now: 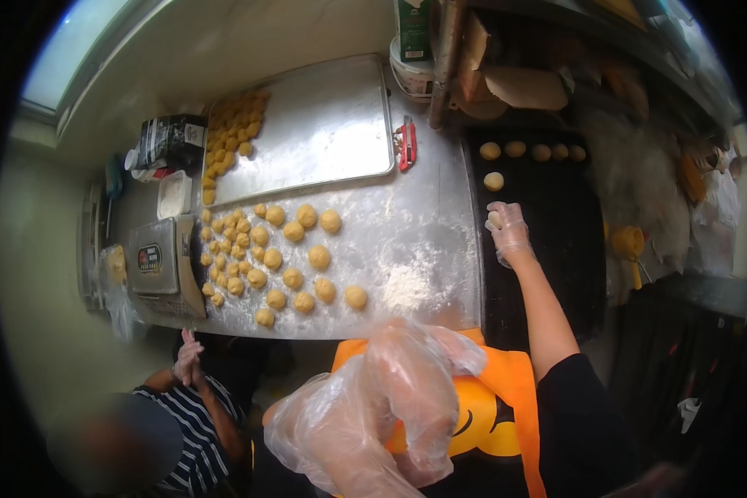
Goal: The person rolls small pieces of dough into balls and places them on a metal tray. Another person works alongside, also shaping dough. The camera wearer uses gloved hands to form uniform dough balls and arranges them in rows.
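Note:
My right hand (510, 233), in a clear plastic glove, grips a pale dough ball (495, 219) low over a black baking tray (541, 286). Just beyond it on the tray lies another pale ball (493, 181), with a row of several more pale balls (515, 149) along the far side. My left hand (417, 373), in a loose clear glove, hangs close to the camera before my orange apron (526, 398). Its thumb and fingers are apart, with nothing visible between them. Yellow balls (319, 256) of several sizes sit on the floured steel table (373, 211).
A metal sheet tray (324, 118) holds small yellow pieces (230, 134) at its left. Beside it lies a red utility knife (407, 144). Loose flour (408, 286) is heaped near the front edge. A scale (155, 255) stands left, near a co-worker's gloved hands (189, 359).

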Tool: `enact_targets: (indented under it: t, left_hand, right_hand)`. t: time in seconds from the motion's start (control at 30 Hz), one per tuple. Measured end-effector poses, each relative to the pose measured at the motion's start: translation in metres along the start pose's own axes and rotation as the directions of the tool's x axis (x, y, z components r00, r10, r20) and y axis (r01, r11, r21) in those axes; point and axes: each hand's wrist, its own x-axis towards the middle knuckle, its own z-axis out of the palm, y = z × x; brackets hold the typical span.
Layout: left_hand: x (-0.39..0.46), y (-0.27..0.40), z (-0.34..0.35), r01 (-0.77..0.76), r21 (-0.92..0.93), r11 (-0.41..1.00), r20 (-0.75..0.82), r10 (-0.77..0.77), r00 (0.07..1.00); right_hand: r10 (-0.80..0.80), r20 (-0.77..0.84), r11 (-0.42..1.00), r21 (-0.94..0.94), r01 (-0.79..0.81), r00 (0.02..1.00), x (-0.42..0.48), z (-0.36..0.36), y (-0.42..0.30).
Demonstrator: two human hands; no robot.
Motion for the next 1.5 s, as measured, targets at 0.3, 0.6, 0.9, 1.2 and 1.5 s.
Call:
enact_targets:
  t: [0.3, 0.6, 0.9, 1.2, 1.5]
  left_hand:
    - [-0.012, 0.032, -0.027, -0.146, 0.118, 0.982, -0.227, 0.170, 0.959]
    - [-0.151, -0.145, -0.136, 0.815, 0.566, -0.123, -0.738, -0.518, 0.434]
    - [-0.183, -0.224, -0.126, 0.835, 0.536, -0.126, -0.754, -0.517, 0.406]
    - [-0.142, -0.165, -0.130, 0.210, -0.613, 0.761, -0.609, -0.625, 0.488]
    - [-0.043, -0.130, -0.085, 0.290, 0.087, 0.953, -0.796, -0.109, 0.596]
  right_hand:
    - [0.022, 0.187, 0.990, -0.144, 0.005, 0.982, 0.017, -0.013, -0.036]
    - [-0.018, -0.141, 0.975, -0.222, -0.014, 0.990, -0.018, -0.033, -0.072]
    - [-0.587, 0.516, 0.667, -0.128, 0.734, 0.624, -0.110, 0.117, -0.107]
    - [-0.441, 0.485, 0.633, -0.429, 0.645, 0.755, -0.097, 0.102, -0.152]
    - [-0.174, 0.523, -0.087, 0.836, -0.542, 0.834, -0.107, 0.006, -0.273]
